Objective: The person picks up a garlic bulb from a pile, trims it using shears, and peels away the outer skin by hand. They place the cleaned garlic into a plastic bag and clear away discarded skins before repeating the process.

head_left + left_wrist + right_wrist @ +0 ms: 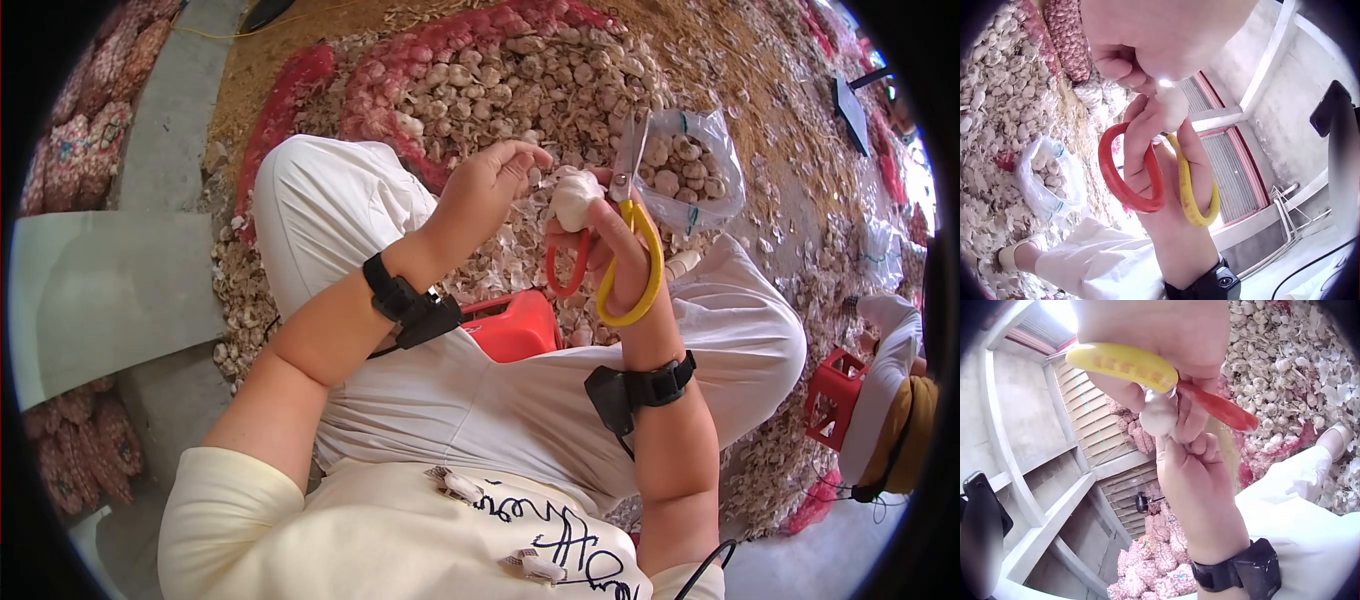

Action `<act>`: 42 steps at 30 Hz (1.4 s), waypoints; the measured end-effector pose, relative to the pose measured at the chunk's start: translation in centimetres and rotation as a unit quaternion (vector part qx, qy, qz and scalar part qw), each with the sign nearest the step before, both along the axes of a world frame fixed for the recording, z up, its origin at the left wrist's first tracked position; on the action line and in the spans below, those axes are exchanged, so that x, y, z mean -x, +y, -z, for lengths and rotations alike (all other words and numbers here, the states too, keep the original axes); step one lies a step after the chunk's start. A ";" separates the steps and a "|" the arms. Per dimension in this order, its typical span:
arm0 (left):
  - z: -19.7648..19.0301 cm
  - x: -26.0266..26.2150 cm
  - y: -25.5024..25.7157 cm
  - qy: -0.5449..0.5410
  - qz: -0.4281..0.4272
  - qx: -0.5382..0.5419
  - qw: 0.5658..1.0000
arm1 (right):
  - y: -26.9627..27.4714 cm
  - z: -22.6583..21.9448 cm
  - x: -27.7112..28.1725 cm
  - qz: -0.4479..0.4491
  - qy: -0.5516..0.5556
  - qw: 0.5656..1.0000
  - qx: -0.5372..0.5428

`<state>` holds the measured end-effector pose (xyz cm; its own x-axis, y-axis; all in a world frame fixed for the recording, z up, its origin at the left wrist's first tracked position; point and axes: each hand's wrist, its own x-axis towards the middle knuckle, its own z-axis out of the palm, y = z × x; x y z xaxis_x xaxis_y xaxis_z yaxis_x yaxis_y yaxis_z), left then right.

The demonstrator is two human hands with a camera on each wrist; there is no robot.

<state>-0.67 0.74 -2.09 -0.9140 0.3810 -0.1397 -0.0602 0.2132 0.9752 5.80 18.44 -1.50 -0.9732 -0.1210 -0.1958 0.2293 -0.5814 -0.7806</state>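
One bulb (575, 202) and one pair of scissors (622, 184) sit in the right hand (627, 268), its grip curled round both; the left hand (490, 188) is at the bulb (whether it pinches, I cannot tell). The blades partly block one bag (728, 205); a heap (480, 85) lies beyond.

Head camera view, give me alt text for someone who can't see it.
A person's right hand holds a white garlic bulb and red-and-yellow-handled scissors, the left hand close beside the bulb. Beyond are a heap of garlic and a clear plastic bag holding more bulbs.
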 end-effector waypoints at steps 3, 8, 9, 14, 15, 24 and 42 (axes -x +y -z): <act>0.4 1.2 -0.9 0.125 0.047 0.057 0.989 | 0.3 0.0 0.2 0.022 0.030 0.999 -0.023; -0.6 0.4 -1.1 0.073 0.174 -0.008 0.982 | 0.7 -1.0 0.3 -0.020 0.099 0.970 -0.221; -0.9 0.0 -0.5 0.038 0.189 -0.068 0.979 | 0.6 -1.1 0.2 -0.021 0.099 0.970 -0.221; -1.3 -1.2 0.0 -0.019 0.136 -0.109 0.984 | 0.0 -1.0 0.0 0.012 0.041 0.992 -0.115; -1.4 -1.4 0.2 -0.014 0.105 -0.099 0.989 | 0.1 -1.0 -0.1 0.012 0.041 0.992 -0.115; 0.0 -0.1 -0.2 0.000 0.020 -0.094 0.995 | 0.1 -0.5 -0.1 -0.034 0.037 0.996 -0.079; -1.3 -1.5 0.3 0.275 0.033 0.036 0.960 | 0.1 -0.7 0.0 0.000 0.034 0.988 -0.148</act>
